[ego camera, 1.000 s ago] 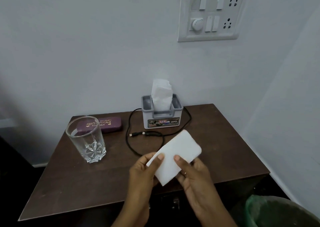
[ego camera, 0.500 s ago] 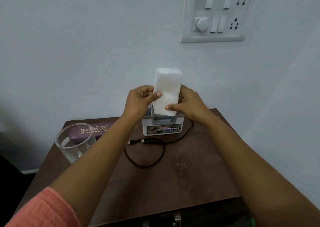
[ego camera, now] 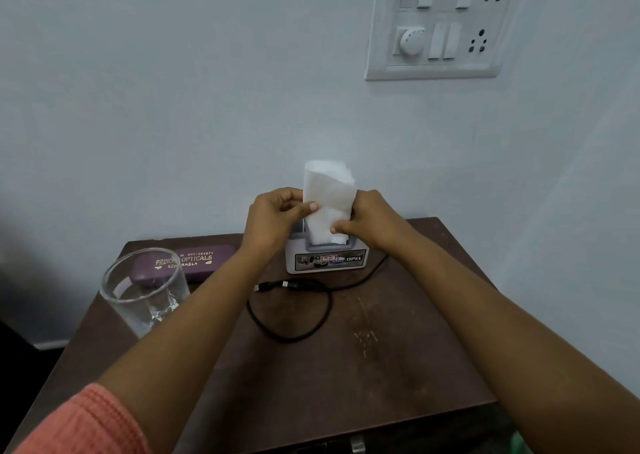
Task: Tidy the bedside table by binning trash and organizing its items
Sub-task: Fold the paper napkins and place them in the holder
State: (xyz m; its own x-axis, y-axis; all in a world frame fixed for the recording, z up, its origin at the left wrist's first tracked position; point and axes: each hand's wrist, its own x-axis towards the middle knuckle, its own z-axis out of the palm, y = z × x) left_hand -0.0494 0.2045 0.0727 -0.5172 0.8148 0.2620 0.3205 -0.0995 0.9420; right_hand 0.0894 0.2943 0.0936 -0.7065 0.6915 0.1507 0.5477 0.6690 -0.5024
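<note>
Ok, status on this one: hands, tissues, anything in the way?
Left hand and right hand both pinching the folded tissues, lower end in the grey holder. Nothing blocking; black cable lies in front.

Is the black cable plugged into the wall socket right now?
No. The black cable lies looped on the bedside table with its connector loose on the wood, and both outlets of the wall socket panel are empty.

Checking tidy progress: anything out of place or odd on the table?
The black cable sprawls in a loose loop mid-table, uncoiled, plug end free. Pale scuffs mark the wood right of it. The glass and spectacle case look fine.
</note>
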